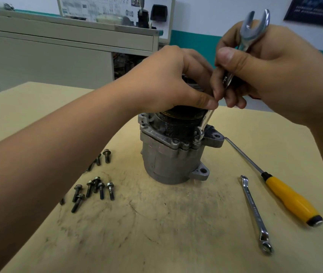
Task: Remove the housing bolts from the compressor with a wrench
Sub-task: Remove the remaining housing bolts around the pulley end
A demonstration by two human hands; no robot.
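Two bare hands meet over a grey metal compressor (173,154) standing upright near the middle of a scuffed tan surface (156,243). The left hand (168,81) is clamped over the dark top of the unit, its fingers curled down around it and its thumb pressed just beside the shaft of a wrench (255,28). The right hand (271,75) has its fingers wrapped round that shaft with the thumb laid flat against it. The tool stands nearly upright, its open jaw end in the air above the knuckles and its lower end seated on a housing bolt (196,141) at the right side of the upper flange. A second bolt head (174,142) sits in the flange just to the left of it.

Roughly ten loose bolts (95,189) lie scattered on the surface to the left of the compressor, some partly hidden behind the left forearm. To the right, well apart from the unit, lie a spare wrench (255,213) and, beside it, a yellow-handled screwdriver (292,200) whose tip reaches almost to the housing's mounting ear. A pale green cabinet (58,56) stands against the wall behind.
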